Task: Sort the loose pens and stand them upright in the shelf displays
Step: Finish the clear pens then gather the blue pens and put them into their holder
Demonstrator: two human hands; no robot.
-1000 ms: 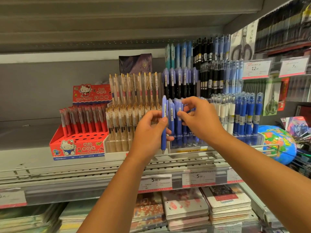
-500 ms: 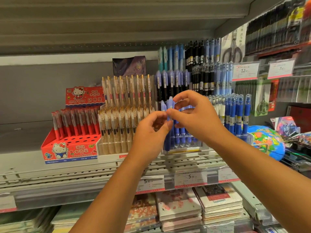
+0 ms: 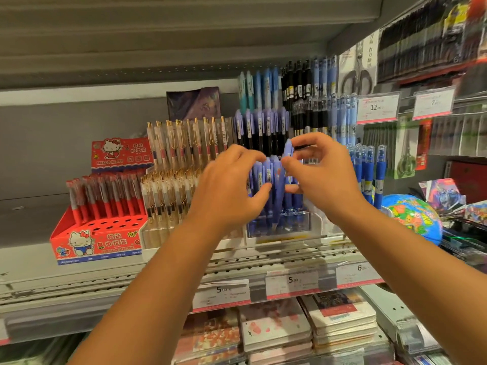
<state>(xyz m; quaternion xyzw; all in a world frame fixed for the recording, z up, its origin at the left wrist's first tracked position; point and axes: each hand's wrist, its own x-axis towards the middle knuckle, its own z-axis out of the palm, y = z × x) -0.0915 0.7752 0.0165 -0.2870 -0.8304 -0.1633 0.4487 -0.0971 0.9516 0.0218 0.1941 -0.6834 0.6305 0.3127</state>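
On the shelf [image 3: 31, 259] a clear display [image 3: 303, 222] holds upright blue pens [image 3: 259, 177]. The left hand [image 3: 226, 196] curls its fingers round them; the right hand [image 3: 324, 177] pinches a loose pen [image 3: 281, 187] near its top between thumb and fingers, tilted, tip down in the display

Grey metal shelf [image 3: 79, 270] with perforated edge; grey back panel [image 3: 66, 148]; another shelf overhead [image 3: 158, 35].
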